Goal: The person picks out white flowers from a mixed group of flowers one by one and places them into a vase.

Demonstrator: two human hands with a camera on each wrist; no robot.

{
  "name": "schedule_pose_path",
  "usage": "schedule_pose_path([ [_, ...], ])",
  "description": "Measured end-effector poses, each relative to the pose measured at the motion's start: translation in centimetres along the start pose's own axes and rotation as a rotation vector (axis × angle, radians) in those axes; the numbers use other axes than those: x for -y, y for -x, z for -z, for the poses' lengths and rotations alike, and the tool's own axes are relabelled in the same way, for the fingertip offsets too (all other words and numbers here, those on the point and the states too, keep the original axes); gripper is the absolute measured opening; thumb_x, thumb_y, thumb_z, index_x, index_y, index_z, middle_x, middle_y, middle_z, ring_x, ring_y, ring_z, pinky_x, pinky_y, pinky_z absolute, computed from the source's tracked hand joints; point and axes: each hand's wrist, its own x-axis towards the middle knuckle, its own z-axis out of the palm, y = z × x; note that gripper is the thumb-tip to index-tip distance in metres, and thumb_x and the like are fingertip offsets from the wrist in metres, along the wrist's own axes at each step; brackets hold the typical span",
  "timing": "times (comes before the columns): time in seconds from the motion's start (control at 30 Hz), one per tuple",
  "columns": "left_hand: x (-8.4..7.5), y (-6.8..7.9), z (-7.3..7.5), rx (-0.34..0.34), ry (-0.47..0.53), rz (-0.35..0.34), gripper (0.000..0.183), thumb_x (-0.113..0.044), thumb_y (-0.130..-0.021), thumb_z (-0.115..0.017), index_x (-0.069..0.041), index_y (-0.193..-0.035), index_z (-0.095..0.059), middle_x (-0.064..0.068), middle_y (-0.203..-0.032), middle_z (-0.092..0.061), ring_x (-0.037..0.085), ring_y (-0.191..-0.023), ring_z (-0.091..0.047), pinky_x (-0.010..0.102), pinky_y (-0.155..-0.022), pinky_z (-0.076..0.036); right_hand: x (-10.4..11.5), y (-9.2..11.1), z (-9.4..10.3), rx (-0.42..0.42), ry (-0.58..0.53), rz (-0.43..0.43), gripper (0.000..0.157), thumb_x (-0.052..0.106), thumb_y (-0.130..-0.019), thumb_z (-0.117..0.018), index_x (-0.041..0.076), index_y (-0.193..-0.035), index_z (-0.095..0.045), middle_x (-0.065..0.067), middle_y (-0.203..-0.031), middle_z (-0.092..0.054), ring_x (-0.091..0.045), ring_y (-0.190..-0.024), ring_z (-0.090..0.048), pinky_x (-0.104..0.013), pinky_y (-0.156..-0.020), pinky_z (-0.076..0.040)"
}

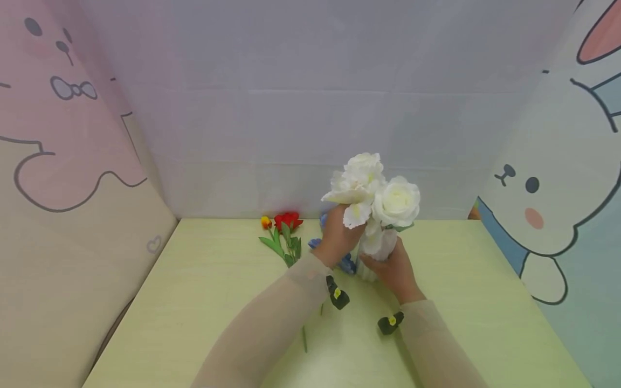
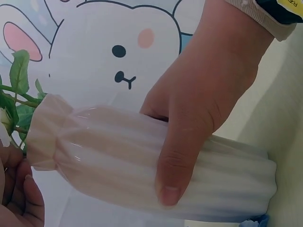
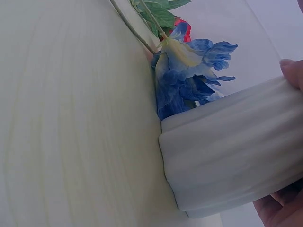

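Observation:
A white ribbed vase (image 2: 109, 156) with a ruffled mouth stands upright on the table. My right hand (image 1: 395, 269) grips its body, thumb across the near side; its fingertips also show in the right wrist view. White flowers (image 1: 398, 202), a rose among them, rise above the mouth, and green leaves (image 2: 20, 73) show there in the left wrist view. Up at the blooms, my left hand (image 1: 342, 231) holds a white flower, its curled fingers (image 2: 31, 191) beside the vase mouth. The exact grip on the stem is hidden.
Blue flowers (image 3: 189, 75) lie on the table against the vase's base. Left of them lie a red flower (image 1: 288, 220) and a small yellow-orange flower (image 1: 266, 222) with green stems. A pale curtain (image 1: 310, 134) hangs behind the table (image 1: 208, 323); printed cartoon cloths flank it.

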Motion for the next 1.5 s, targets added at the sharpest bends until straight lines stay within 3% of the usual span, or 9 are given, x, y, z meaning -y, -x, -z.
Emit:
schedule_pose_path([
  [0.4,0.4,-0.5,0.3,0.053,-0.044,0.036,0.032,-0.011,-0.097,-0.072,-0.003,-0.126,-0.064,0.013,-0.12,-0.069,0.024,-0.113,-0.066,0.033,-0.096,-0.052,0.1,-0.1,0.1,-0.004,0.012,0.002,0.086,0.025,-0.084,-0.088,0.009,-0.151,-0.037,-0.015,-0.139,-0.053,-0.035,-0.126,-0.053,-0.058,-0.109,-0.039],
  [0.7,0.1,-0.3,1.2,0.014,0.057,0.185,0.026,-0.016,-0.101,-0.063,-0.005,-0.124,-0.07,0.01,-0.117,-0.071,0.022,-0.106,-0.067,0.034,-0.09,-0.055,-0.1,-0.2,0.1,-0.001,0.006,0.007,0.085,0.025,-0.084,-0.089,0.014,-0.15,-0.037,-0.011,-0.139,-0.052,-0.033,-0.126,-0.052,-0.057,-0.109,-0.039],
  [0.87,-0.2,-0.5,1.2,0.017,0.074,0.186,0.027,-0.023,-0.105,-0.06,-0.005,-0.122,-0.07,0.011,-0.117,-0.072,0.023,-0.109,-0.067,0.035,-0.093,-0.054,-0.2,-0.2,0.1,-0.003,-0.002,0.002,0.084,0.023,-0.084,-0.089,0.014,-0.15,-0.037,-0.012,-0.139,-0.051,-0.033,-0.125,-0.052,-0.056,-0.109,-0.038],
  [1.2,0.4,-0.4,0.3,0.089,0.027,0.211,0.028,-0.028,-0.105,-0.061,-0.005,-0.119,-0.069,0.011,-0.106,-0.071,0.024,-0.095,-0.067,0.032,-0.08,-0.054,-0.2,-0.1,0.2,-0.004,0.013,0.016,0.084,0.022,-0.085,-0.088,0.012,-0.15,-0.036,-0.013,-0.139,-0.051,-0.034,-0.127,-0.051,-0.057,-0.109,-0.038],
  [1.33,0.6,-0.4,0.1,0.122,0.081,0.239,0.023,-0.023,-0.106,-0.06,-0.005,-0.116,-0.069,0.01,-0.103,-0.069,0.023,-0.088,-0.065,0.03,-0.072,-0.051,-0.2,0.0,0.1,0.0,0.027,-0.003,0.086,0.023,-0.085,-0.088,0.01,-0.151,-0.035,-0.015,-0.14,-0.05,-0.036,-0.128,-0.051,-0.058,-0.109,-0.038],
  [1.5,0.4,-0.3,0.0,0.109,0.068,0.262,0.023,-0.022,-0.105,-0.062,-0.006,-0.12,-0.069,0.009,-0.109,-0.07,0.02,-0.096,-0.064,0.031,-0.081,-0.052,-0.1,0.1,0.1,-0.002,0.035,-0.013,0.086,0.025,-0.085,-0.088,0.007,-0.151,-0.035,-0.017,-0.14,-0.05,-0.038,-0.128,-0.051,-0.059,-0.109,-0.038],
])
